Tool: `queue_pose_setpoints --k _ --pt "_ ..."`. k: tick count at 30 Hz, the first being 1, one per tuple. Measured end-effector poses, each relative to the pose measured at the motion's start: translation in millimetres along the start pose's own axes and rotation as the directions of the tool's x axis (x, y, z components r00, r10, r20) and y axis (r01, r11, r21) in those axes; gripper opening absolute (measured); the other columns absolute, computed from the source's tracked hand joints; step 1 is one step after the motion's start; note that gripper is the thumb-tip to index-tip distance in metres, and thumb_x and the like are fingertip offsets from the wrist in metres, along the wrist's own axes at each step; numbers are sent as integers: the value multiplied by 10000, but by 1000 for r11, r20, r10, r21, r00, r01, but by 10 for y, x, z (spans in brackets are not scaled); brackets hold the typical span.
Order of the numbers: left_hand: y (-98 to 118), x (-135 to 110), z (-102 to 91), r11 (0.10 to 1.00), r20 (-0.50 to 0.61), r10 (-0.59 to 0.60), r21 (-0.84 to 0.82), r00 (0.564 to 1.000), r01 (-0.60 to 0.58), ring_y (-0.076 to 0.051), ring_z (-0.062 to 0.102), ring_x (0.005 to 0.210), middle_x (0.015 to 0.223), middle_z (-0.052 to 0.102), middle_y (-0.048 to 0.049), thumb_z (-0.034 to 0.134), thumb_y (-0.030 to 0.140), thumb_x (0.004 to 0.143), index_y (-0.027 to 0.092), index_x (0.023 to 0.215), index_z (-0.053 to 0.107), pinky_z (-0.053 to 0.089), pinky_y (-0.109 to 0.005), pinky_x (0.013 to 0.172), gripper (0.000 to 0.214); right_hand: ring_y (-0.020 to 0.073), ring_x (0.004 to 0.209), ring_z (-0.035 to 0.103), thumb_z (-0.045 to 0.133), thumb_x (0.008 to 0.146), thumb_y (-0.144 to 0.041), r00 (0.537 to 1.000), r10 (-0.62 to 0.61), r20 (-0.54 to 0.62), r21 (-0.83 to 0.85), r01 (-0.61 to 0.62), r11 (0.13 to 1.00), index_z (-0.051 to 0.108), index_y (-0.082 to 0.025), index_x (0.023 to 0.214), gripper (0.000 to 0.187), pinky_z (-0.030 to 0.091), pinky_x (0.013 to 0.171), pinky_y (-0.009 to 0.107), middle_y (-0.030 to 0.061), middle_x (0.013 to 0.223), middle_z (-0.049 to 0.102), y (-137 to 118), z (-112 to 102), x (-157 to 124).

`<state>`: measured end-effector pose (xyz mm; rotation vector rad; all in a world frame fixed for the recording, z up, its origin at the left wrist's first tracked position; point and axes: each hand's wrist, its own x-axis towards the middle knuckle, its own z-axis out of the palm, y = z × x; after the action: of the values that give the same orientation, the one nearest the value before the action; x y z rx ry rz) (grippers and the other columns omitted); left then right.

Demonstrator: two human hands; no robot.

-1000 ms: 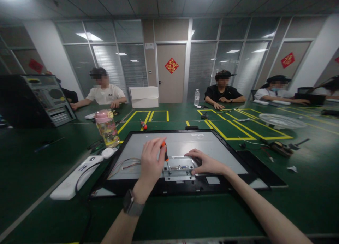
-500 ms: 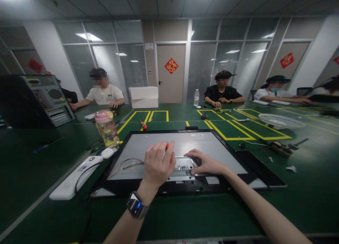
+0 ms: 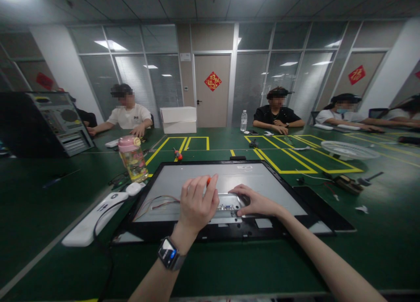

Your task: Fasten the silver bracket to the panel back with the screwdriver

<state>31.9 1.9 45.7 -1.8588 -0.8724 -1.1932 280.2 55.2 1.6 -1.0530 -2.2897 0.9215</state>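
A monitor panel [image 3: 262, 179] lies flat before me, its grey metal back up inside a black frame. My left hand [image 3: 198, 201], wearing a watch, is closed over the panel's middle around what looks like a screwdriver [image 3: 208, 181]. Only its orange-red end shows; the rest is hidden by my fingers. On the panel sits a metal bracket [image 3: 226, 207] with small connectors. My right hand [image 3: 254, 201] grips its right end, thumb at the near side and fingers at the far side. Thin wires [image 3: 157, 201] run over the panel's left part.
Left of the panel are a white power strip [image 3: 95, 219], a pink-lidded bottle [image 3: 133, 157] and a computer case [image 3: 42, 123]. A dark flat slab [image 3: 324, 208] lies right. Beyond are a red-handled tool [image 3: 177, 154], a white box [image 3: 178, 119] and several seated people.
My hands hold nearly the same pose on the panel. Across the table, the person in black has shifted a hand to the right and turned the head.
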Motion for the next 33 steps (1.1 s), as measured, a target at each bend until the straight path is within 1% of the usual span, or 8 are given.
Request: queue_pose_setpoints --k 5,8,11,14,18,23,29,33 --pt "1 -27 11 996 18 -33 -86 999 34 -240 601 994 1048 663 -139 495 124 870 140 1253 574 416 -392 914 391 286 1148 476 793 651 -543 1000 7 2 -6 -7 1000 554 -239 1300 756 385 1031 433 83 1240 482 7 2 -1" --pt "-11 -44 42 935 91 -190 -287 977 209 -227 564 1102 1171 617 -145 419 86 908 157 1318 508 433 -378 943 425 285 1162 471 792 657 -538 1000 8 7 6 -8 1000 556 -241 1298 745 383 1036 426 81 1246 475 6 -1 -2" --pt "-51 -35 71 751 219 -392 -484 894 448 -191 571 1095 1172 602 -110 392 118 942 197 1267 542 466 -337 925 366 289 1183 460 793 657 -533 1000 16 13 19 -16 1000 555 -237 1300 747 382 1040 417 84 1260 464 -2 -2 -3" --pt "-103 -10 83 565 303 -512 -586 804 581 -164 601 933 1022 589 -62 514 185 907 213 1106 633 501 -295 831 234 290 1174 463 792 652 -538 999 32 13 22 -33 999 555 -230 1301 756 386 1036 416 85 1266 456 -18 -4 -7" --pt "-139 12 65 484 296 -603 -602 741 635 -147 588 820 930 545 -36 608 256 852 206 964 681 502 -280 768 143 288 1159 468 784 656 -547 999 47 18 16 -47 999 548 -233 1304 758 396 1027 421 84 1267 451 -56 -13 -14" --pt "-139 13 33 430 359 -561 -643 746 634 -185 612 1002 1062 643 -77 420 258 955 196 1141 640 477 -327 886 294 291 1174 463 776 663 -555 998 60 26 8 -60 998 536 -246 1317 763 402 1025 422 83 1282 442 -99 -20 -22" --pt "-142 19 14 565 282 -550 -567 786 599 -142 579 770 869 584 -27 563 256 886 200 1081 676 482 -285 766 233 296 1177 459 780 659 -556 999 48 21 10 -48 999 538 -233 1317 772 386 1035 425 85 1273 448 -68 -9 -22" --pt "-150 -5 24 504 326 -542 -612 775 610 -164 593 940 1043 597 -62 455 247 934 219 1224 611 475 -313 852 330 286 1166 464 790 658 -543 999 46 24 19 -47 999 534 -232 1319 774 398 1022 409 85 1267 447 -53 -9 -19"
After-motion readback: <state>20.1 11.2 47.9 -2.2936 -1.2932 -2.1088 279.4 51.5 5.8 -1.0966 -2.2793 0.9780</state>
